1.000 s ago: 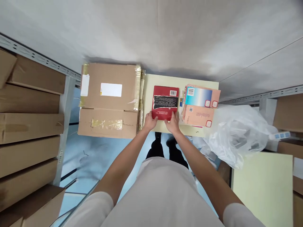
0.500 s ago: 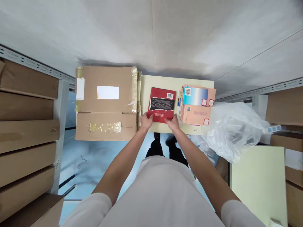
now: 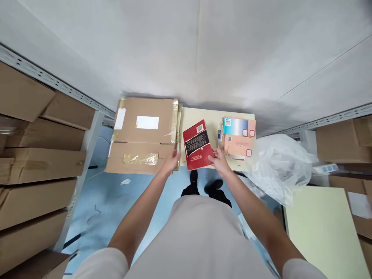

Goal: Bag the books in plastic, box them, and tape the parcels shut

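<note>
A red book [image 3: 195, 159] with a black torn-edge panel and a barcode lies tilted over the pale table [image 3: 200, 113]. My right hand [image 3: 221, 162] grips its lower right edge, thumb on the cover and fingers underneath. My left hand [image 3: 172, 162] is off the book, to its left, in front of the taped edge of the cardboard box [image 3: 130, 149]; its fingers are loosely apart and hold nothing. Right of the red book are stacked pink books [image 3: 236, 145], with a blue-and-white book [image 3: 236, 126] on top at the back.
A crumpled clear plastic bag [image 3: 279, 166] bulges beside the table's right end. Shelves of cardboard boxes [image 3: 43, 166] stand at the left, more boxes [image 3: 337, 143] at the right. Another pale tabletop [image 3: 322, 221] is at lower right. A grey wall [image 3: 162, 50] rises behind.
My left hand has let go of the red book and moved left. The book has turned counterclockwise, its lower edge now nearer me, with my right hand still on it. The view has shifted.
</note>
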Motion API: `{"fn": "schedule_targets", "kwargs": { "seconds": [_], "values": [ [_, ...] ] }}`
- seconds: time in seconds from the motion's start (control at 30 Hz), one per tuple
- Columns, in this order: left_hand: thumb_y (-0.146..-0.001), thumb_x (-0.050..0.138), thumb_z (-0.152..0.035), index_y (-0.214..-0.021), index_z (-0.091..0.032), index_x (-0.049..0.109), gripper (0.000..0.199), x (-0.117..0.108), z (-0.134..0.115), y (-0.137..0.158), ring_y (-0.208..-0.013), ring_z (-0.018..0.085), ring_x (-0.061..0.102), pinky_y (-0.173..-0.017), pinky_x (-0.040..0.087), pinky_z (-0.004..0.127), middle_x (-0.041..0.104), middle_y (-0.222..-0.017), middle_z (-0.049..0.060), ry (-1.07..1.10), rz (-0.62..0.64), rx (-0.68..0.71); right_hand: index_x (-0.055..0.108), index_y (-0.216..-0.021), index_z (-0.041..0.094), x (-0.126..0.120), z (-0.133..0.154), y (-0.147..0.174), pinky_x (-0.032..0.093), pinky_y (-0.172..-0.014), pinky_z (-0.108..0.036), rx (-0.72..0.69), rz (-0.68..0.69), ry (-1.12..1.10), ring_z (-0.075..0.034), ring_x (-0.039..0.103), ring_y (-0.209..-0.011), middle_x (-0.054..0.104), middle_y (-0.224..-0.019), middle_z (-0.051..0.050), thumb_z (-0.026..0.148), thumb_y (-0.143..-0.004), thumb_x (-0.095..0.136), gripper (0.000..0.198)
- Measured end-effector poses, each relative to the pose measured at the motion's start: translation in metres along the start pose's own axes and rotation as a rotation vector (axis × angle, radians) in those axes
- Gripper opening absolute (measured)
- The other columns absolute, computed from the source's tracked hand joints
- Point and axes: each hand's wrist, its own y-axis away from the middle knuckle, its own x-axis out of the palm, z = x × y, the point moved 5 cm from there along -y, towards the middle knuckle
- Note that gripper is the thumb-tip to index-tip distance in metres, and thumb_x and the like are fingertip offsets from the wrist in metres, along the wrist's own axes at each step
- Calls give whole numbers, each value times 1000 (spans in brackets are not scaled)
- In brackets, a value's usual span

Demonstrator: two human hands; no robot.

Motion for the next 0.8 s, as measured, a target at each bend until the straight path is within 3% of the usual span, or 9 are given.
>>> {"fn": "schedule_targets", "kwargs": {
  "seconds": [0.1,0.17,0.27,0.37,0.47,0.57,0.63,0.7,0.8],
  "values": [
    [-83,55,-60,-119,-22,58,52,-16,-29,4,-114,26,57,-81,50,32,56,-132,13,53,12,-35,52,-93,26,-15,24,15,54,-79,-40,-128,138,71,-19,69,-79,72,-85,2,28,-65,75,36],
    [-85,46,-67,-126,-24,54,60,-20,-51,7,-101,24,63,-71,53,30,55,-131,14,117,92,-71,55,-95,25,-26,43,28,52,-83,-41,-231,241,119,-20,69,-85,74,-92,0,31,-67,76,36],
    [-82,35,-77,-125,-20,56,74,-9,-76,20,-81,22,68,-61,54,30,64,-114,16,205,412,-172,58,-96,25,-47,69,49,51,-88,-43,-395,300,175,-22,67,-97,73,-103,-1,34,-69,77,34],
    [-79,31,-79,-120,-11,60,85,5,-88,42,-88,30,70,-64,56,33,68,-106,22,228,740,-300,59,-93,26,-67,89,65,52,-87,-42,-515,250,221,-23,66,-100,73,-105,-1,37,-70,77,31],
    [-86,38,-62,-123,-3,58,73,14,-89,57,-95,33,69,-68,58,35,68,-107,27,218,864,-369,61,-93,26,-78,101,74,52,-86,-43,-609,184,310,-23,66,-97,71,-101,-2,39,-72,75,28],
    [-89,44,-29,-131,2,50,52,18,-93,56,-82,22,72,-67,58,25,72,-97,22,341,744,-237,66,-93,28,-84,111,88,50,-92,-44,-784,54,362,-25,58,-114,65,-112,-4,39,-76,71,21],
    [-84,49,-14,-139,-3,42,57,24,-99,61,-79,18,72,-67,58,21,73,-99,16,399,720,-105,69,-88,28,-90,115,100,49,-96,-43,-888,-87,290,-26,44,-131,53,-130,-5,38,-76,71,16],
    [-79,56,-10,-146,-14,34,71,39,-105,74,-89,18,71,-71,58,23,69,-115,12,399,798,-1,69,-87,29,-100,114,113,49,-96,-40,-917,-220,101,-26,36,-137,39,-145,-1,36,-74,72,15],
    [-74,66,-10,-148,-29,29,85,69,-108,100,-105,21,67,-79,58,27,56,-138,7,366,934,98,63,-109,38,-116,103,131,53,-89,-39,-823,-247,-310,-22,52,-123,36,-149,5,33,-74,69,36]
  ]
}}
